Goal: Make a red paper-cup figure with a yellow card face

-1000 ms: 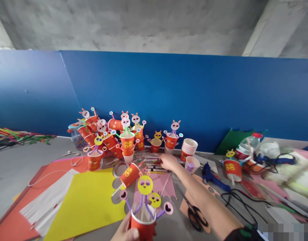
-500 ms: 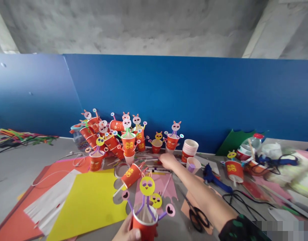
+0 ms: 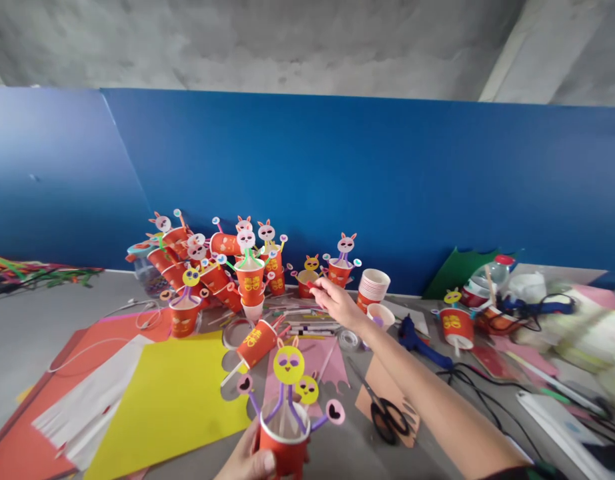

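In my left hand is a red paper cup with a white rim, held upright near the front edge. Purple pipe cleaners rise from it, carrying a yellow bunny face and two pink discs with dark hearts. A second yellow bunny face shows just behind it. My right hand reaches far across the table, fingers pinched on a small red piece whose kind I cannot make out. Below that hand lie several pens. A finished red cup with a bunny face stands just beyond it.
Stacked and tipped bunny cups crowd the back left. Yellow paper covers the front left. Black-handled scissors lie beneath my right forearm, near a blue glue gun and its cables. Stacked cups stand at the back.
My right hand has lifted from among the pens and now shows a small red piece in its fingers. A tape roll below it has come into view. My left hand still holds the cup.
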Demonstrator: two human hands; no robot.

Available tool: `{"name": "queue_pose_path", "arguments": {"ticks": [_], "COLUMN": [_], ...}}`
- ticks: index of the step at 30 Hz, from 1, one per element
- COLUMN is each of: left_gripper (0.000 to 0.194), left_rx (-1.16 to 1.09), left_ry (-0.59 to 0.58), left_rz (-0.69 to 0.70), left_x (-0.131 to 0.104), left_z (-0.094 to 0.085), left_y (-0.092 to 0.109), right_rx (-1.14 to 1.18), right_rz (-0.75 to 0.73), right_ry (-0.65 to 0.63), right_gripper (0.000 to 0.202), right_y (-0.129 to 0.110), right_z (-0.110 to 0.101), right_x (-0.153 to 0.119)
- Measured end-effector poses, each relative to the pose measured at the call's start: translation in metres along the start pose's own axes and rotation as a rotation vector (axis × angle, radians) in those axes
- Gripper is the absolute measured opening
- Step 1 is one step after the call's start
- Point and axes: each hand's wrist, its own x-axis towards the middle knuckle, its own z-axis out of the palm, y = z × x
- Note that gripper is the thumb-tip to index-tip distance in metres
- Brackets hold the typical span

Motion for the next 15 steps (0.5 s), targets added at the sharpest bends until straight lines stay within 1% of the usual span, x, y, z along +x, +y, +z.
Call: {"name": "queue_pose_path", "arguments": {"ticks": [4,6,8,10,12,15], "left_gripper": [0.089,0.085,0.08,0.073,0.07,0.073], "left_rx": [-0.005,-0.014,-0.015,-0.004,0.021,0.046], "left_ry": [0.006,0.016,0.025,0.042,0.057,0.06], "left_rz": [-0.01,-0.018,-0.028,-0.04,-0.049,-0.05], "left_x": [-0.002,-0.003,-0.004,-0.005,-0.005,-0.004], "left_z": [0.001,0.003,0.005,0.006,0.007,0.008], "left_y": [-0.001,-0.001,0.0,0.001,0.002,0.002], "right_rx": [0.222,0.292,0.354,0.455,0.532,0.552], "right_rz": [0.11,0.184,0.258,0.344,0.394,0.389], "right_ry": [-0.119,-0.18,-0.21,-0.213,-0.193,-0.163], "right_gripper": [0.045,0.05,0.051,0.05,0.051,0.055], "right_y": [0.002,0.005,0.01,0.015,0.02,0.024], "right_z": [0.004,0.006,0.008,0.011,0.017,0.025], "right_x": [-0.041,-0.065,-0.086,-0.104,-0.118,-0.132]}}
